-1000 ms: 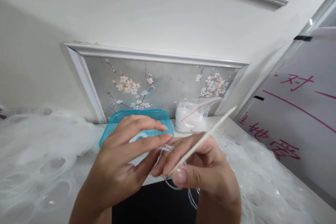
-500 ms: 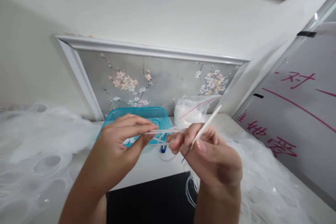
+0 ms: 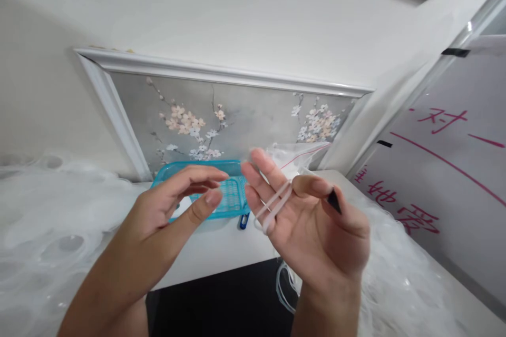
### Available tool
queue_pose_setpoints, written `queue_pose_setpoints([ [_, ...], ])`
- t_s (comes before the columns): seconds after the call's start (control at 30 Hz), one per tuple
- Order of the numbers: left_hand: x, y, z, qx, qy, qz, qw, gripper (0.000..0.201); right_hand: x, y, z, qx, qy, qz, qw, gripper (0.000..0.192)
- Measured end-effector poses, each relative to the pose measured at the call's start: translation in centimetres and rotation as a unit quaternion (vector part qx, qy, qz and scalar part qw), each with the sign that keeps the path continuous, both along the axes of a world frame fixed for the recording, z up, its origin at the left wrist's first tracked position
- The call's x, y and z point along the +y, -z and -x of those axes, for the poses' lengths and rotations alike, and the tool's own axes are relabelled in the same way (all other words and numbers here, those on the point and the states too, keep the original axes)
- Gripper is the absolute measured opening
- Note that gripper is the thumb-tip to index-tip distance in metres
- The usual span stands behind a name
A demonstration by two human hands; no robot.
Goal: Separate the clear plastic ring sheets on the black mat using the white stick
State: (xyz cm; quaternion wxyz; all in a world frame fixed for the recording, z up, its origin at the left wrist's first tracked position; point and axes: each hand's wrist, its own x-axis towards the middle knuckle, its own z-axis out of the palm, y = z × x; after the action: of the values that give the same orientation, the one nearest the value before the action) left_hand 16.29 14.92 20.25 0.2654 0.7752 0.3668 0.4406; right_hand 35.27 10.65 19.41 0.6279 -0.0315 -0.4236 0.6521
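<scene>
My left hand (image 3: 185,210) is raised over the near side of the blue plastic basket (image 3: 201,216), fingers bent and thumb apart, holding nothing. To its right, my right hand (image 3: 308,216) is turned palm up. White, thin, band-like strands (image 3: 276,205) cross its fingers as a loop. Three fingers stretch out, while thumb and index finger close on a slim tool whose dark end (image 3: 334,200) shows between them; the rest of the tool is hidden. The hands are apart, with no strand running between them.
Piles of translucent rings lie left (image 3: 59,242) and right (image 3: 395,268). A clear bag (image 3: 300,155) stands behind my right hand. A blue clip-like object (image 3: 244,220) is by the basket. A black mat (image 3: 209,300) and coiled white strands (image 3: 285,287) lie in front.
My left hand has let go of the white strands and moved left, opening. My right hand has turned palm up and spread its fingers; the tool's white shaft is no longer visible.
</scene>
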Motion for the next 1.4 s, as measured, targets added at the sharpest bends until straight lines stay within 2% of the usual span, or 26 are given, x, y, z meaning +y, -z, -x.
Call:
queue_pose_setpoints([
  [0.1,-0.8,-0.5,-0.4,-0.032,-0.028,-0.051,0.998,0.013,0.1,0.0,0.0,-0.006,0.018,0.007,1.0,0.016],
  [0.17,-1.4,-0.8,-0.6,-0.055,-0.041,-0.055,0.996,0.009,0.2,0.0,0.1,-0.01,0.036,0.02,0.999,0.016],
  [0.33,-2.5,-1.0,-1.2,-0.046,-0.003,-0.035,0.998,0.013,0.3,-0.2,0.5,0.004,0.041,0.035,0.999,0.009],
  [0.57,-2.2,-0.6,-2.6,-0.032,0.054,0.12,0.991,0.02,0.0,-0.4,1.6,0.004,0.026,0.058,0.998,0.007],
  [0.63,-2.1,-0.4,-2.7,-0.032,0.086,0.16,0.983,0.017,0.0,-0.4,1.9,0.003,0.013,0.062,0.998,0.007],
  [0.77,-2.0,-0.5,-2.5,-0.033,0.152,0.212,0.965,0.025,0.1,-0.3,1.8,0.008,0.0,0.058,0.998,0.006],
  [0.93,-1.8,-0.9,-1.7,-0.014,0.151,0.262,0.953,0.03,0.1,-0.2,0.7,0.014,0.039,0.029,0.999,0.012],
  [1.1,-1.3,-0.9,-1.1,-0.009,0.155,0.256,0.954,0.02,0.0,-0.3,0.4,0.003,0.048,0.003,0.999,0.018],
  [1.4,-1.5,-0.9,-1.2,-0.039,0.165,0.237,0.957,0.014,-0.1,-0.4,0.6,0.057,0.036,-0.031,0.997,0.018],
])
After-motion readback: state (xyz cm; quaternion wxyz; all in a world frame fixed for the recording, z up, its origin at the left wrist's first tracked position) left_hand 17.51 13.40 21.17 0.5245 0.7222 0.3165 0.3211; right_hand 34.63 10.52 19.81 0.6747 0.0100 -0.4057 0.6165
